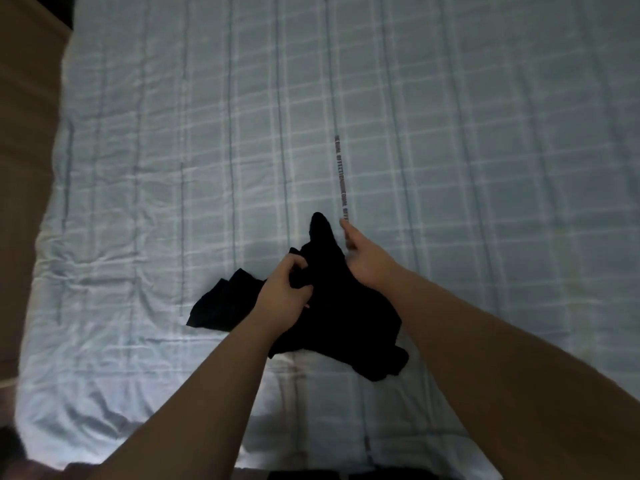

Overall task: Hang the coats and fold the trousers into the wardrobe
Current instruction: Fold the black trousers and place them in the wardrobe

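Black garment [332, 306] lay crumpled on the checked bed [138, 202], near its front edge. Left hand [284, 292] clamped on a fold of it. Right hand [363, 258] rested against the cloth, fingers loosely apart, blurred.

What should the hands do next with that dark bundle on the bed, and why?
Probably lift and shake it out flat. The black garment lies crumpled on the checked bedcover, too bunched to fold. The left hand already grips a fold of it, while the right hand rests at its far edge, fingers blurred, so its grip is unclear.
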